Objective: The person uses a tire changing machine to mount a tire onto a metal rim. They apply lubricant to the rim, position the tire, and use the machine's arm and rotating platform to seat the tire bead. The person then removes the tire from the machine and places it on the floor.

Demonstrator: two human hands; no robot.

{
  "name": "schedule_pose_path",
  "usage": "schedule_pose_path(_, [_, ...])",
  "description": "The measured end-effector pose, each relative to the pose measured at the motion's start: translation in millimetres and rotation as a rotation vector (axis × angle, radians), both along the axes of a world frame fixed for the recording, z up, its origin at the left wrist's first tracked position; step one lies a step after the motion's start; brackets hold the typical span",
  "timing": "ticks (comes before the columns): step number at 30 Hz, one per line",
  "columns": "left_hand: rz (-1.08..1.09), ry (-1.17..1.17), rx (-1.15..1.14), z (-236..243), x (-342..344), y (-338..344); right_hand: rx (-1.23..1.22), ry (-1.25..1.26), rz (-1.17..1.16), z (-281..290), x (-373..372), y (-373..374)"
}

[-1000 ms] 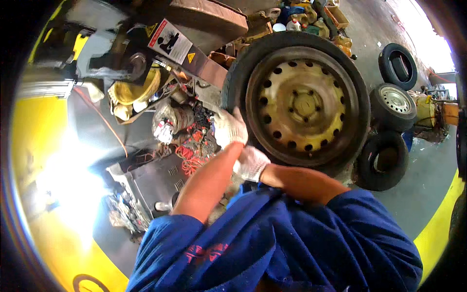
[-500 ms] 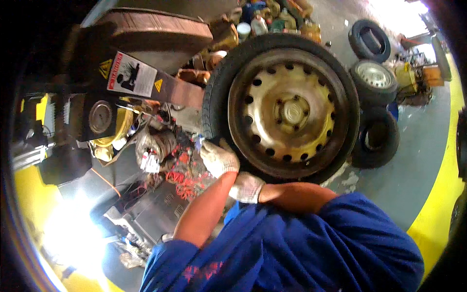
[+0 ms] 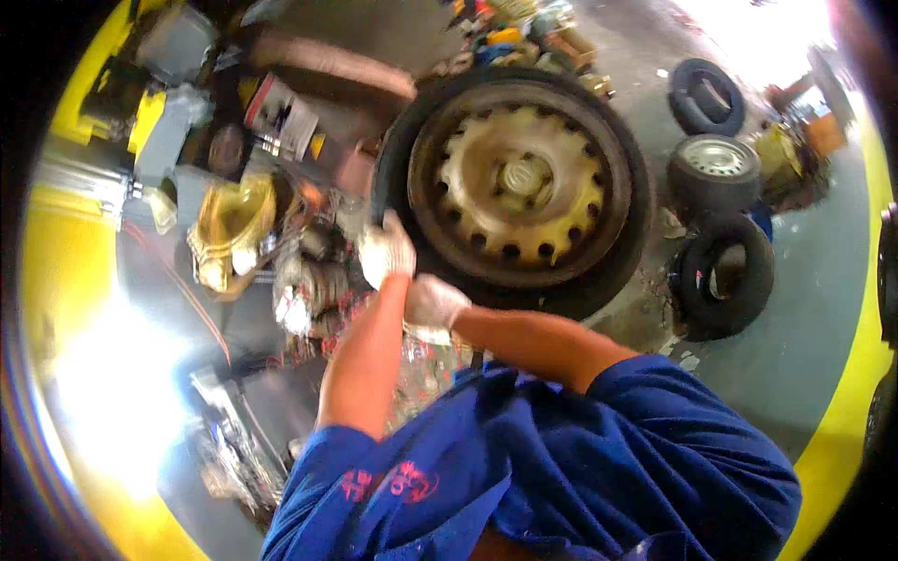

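Note:
A large car wheel (image 3: 524,173), a black tyre around a worn, dirty steel rim with a ring of round holes, fills the centre. My left hand (image 3: 386,254), in a pale knitted work glove, is at the tyre's lower left edge with a finger or thumb pointing up; motion smears its other fingers. Just below and to its right, my right hand (image 3: 435,304), gloved alike, is closed close to the tyre's lower edge. What it grips is hidden. My forearms come close together at the wrists.
At the right stand a loose tyre (image 3: 706,97), a wheel with a silver rim (image 3: 716,161) and another tyre (image 3: 722,279). A machine with a warning label (image 3: 282,117) is at the upper left, near a yellow container (image 3: 234,220). Assorted bottles and clutter (image 3: 524,37) lie beyond the wheel.
The wheel has shifted left and farther away in the view, and both my hands have moved along with it. My head view has turned somewhat, blurring the left side.

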State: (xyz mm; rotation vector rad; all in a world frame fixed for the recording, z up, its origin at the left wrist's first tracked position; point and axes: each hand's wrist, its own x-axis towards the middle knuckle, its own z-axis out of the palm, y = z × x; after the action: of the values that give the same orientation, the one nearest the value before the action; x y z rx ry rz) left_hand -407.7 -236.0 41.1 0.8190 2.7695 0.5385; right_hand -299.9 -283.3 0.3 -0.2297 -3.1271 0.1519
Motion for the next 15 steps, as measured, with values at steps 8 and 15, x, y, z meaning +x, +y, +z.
schedule_pose_path(8, [0.024, 0.064, 0.099, 13, -12, -10, -0.345, 0.421, -0.043, 67, 94, -18])
schedule_pose_path(15, [-0.003, -0.015, -0.163, 21, -45, 46, -0.274, 0.684, -0.412, 90, 178, 24])
